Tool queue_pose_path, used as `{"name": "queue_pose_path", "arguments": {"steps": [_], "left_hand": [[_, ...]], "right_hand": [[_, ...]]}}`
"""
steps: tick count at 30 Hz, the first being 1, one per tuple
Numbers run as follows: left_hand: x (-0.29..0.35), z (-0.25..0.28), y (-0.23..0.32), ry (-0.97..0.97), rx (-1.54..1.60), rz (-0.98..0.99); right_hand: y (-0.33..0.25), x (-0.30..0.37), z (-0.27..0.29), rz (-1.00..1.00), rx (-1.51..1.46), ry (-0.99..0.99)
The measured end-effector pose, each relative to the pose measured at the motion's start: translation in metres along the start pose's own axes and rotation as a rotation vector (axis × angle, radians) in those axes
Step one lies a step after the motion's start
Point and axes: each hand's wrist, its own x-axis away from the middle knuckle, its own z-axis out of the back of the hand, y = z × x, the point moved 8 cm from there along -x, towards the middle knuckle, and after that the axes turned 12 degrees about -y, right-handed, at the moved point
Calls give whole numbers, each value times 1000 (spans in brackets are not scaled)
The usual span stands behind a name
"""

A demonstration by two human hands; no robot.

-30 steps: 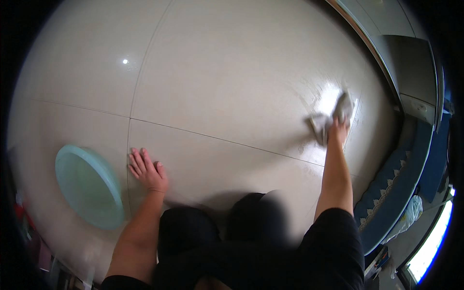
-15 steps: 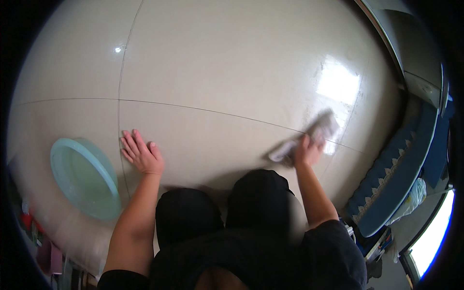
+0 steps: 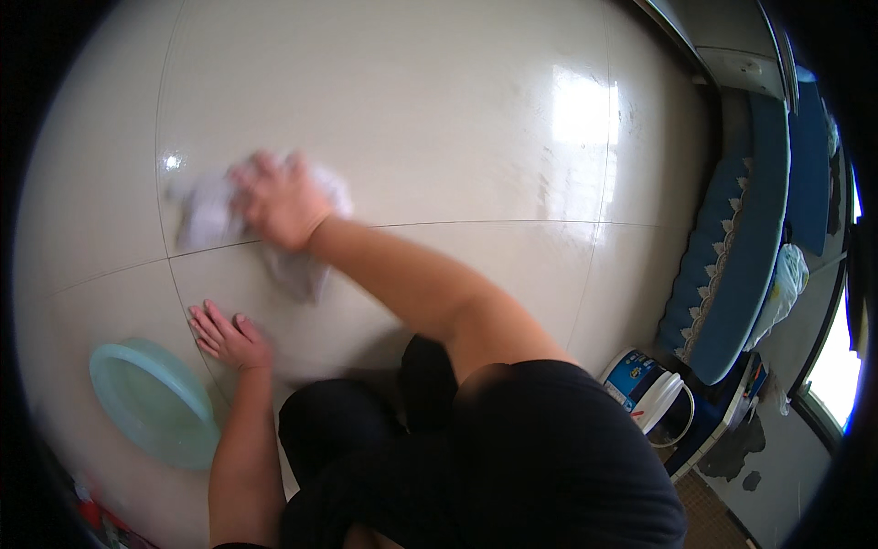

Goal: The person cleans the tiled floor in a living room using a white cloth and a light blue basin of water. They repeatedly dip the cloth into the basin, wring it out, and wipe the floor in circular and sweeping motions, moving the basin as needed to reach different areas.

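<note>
Cream glossy floor tiles (image 3: 439, 101) fill the view, crossed by thin grout lines and bright with window glare on the right. The right hand (image 3: 279, 203) reaches across the body to the left and presses a crumpled pale grey cloth (image 3: 206, 209) flat against the tile; its fingers lie bunched over the cloth, though motion blur hides whether they pinch it. The cloth sits on a grout junction, spilling out on both sides of the hand. The left hand (image 3: 229, 336) rests palm down on the tile just below, fingers spread, apparently bracing the kneeling body. A round pale turquoise plastic basin (image 3: 151, 403) stands just left of that hand. A blue cushioned bench (image 3: 741, 238) and a white-and-blue plastic bucket (image 3: 645, 389) stand well apart on the right.

Judged step: wiping the floor, with the cloth at the left side of the tiles. Further wiping calls for steady downward pressure and a firm left-hand support.
</note>
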Motion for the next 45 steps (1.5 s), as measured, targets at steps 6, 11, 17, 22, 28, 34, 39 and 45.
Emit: {"name": "queue_pose_path", "arguments": {"steps": [6, 11, 17, 22, 28, 34, 39, 45], "left_hand": [[0, 2, 3, -16, -5, -8], [-1, 0, 3, -110, -43, 23], [1, -6, -16, -143, -96, 29], [-1, -3, 6, -197, -32, 60], [9, 9, 6, -143, 38, 62], [13, 17, 0, -51, 491, -13], [101, 25, -34, -228, 418, -345], [153, -11, -85, -377, 334, -396]], "right_hand": [[279, 157, 87, -789, 227, 318], [370, 431, 85, -1381, 212, 351], [242, 488, 29, -1843, -18, 52], [165, 329, 33, -961, 244, 23], [38, 159, -2, -564, 262, -109], [-72, 98, -36, -397, 248, -41], [-87, 92, -38, -375, 295, -3], [-81, 97, -43, -347, 294, -85]]}}
